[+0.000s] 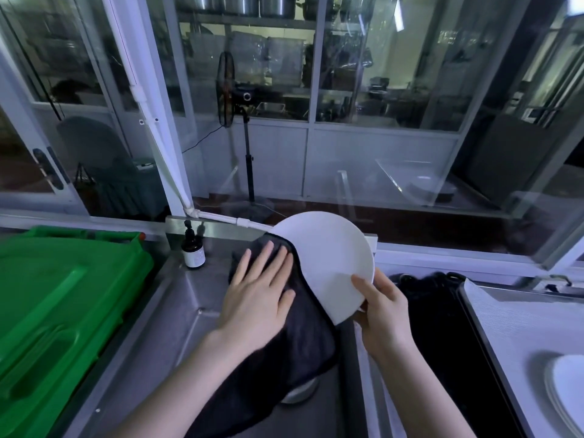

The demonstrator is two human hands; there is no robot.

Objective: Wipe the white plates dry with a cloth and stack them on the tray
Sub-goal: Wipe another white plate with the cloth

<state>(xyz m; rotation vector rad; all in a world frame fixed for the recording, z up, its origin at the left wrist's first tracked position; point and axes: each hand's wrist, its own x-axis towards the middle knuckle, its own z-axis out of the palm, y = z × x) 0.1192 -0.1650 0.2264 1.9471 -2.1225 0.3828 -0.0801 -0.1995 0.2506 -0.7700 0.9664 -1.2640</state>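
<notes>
Bare left grip (257, 292), bare right grip (379, 308), slender fingers (268, 252), short nails, forearms (202, 374) uncovered to the frame edge

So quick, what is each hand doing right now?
Left hand: open, fingers flat, pressing the dark cloth against the white plate.
Right hand: closed on the plate's lower edge, holding it tilted up.

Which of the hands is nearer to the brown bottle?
Left. The left hand presses the dark cloth just right of the bottle; the right hand grips the white plate farther right.
</notes>
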